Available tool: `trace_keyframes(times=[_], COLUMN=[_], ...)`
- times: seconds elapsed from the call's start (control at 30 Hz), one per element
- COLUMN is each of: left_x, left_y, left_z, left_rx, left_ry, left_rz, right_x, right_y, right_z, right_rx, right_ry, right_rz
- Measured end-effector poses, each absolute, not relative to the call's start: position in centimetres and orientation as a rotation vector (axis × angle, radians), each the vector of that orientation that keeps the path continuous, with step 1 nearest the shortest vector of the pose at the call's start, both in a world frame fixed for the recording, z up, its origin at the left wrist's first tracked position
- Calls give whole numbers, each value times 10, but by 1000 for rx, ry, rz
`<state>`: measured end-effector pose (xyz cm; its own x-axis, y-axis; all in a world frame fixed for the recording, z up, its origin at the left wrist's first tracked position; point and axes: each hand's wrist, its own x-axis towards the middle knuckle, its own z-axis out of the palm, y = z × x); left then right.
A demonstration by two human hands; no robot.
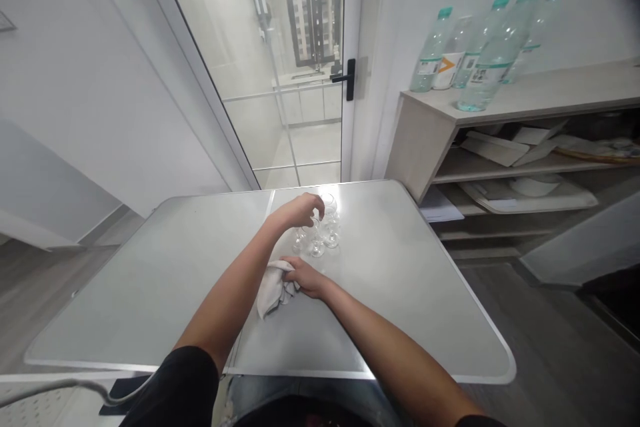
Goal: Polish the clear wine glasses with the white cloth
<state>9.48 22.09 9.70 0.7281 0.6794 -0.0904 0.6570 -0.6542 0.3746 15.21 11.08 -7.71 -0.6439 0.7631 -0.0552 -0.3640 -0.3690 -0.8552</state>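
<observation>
Beyond the table (400,280) stands a glazed door (353,7), and off to the right some bottles (483,73) line the top of a shelf (427,127). Work looks to me partway through: several glasses (316,241) stand bunched together near the middle of the table's far half, and a cloth is out and in use or at the ready. Whether any glass is finished, I can't tell; no glass stands apart from the bunch, so nothing looks sorted yet. From the person's left, one arm reaches long and fairly straight, its left hand (302,209) arched over the glasses with fingers bent downward, partly open; whether it grips one, I can't make out. Lower and nearer, the right arm slants inward, its right hand (307,278) closed on the cloth (273,288), which droops to the tabletop.
</observation>
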Motion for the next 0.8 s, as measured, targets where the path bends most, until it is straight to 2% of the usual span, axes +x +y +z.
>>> trace_keyframes(times=[0.4,0.8], left_x=[-37,-179], left_y=[209,174], left_z=[141,101], left_rx=[2378,1929], left_ry=[1503,2116], left_rz=[206,106], right_x=[155,159], right_y=[108,105], right_z=[-76,-74], right_rx=[-660,-747], right_ry=[-1150,-1206], right_rz=[2036,2033])
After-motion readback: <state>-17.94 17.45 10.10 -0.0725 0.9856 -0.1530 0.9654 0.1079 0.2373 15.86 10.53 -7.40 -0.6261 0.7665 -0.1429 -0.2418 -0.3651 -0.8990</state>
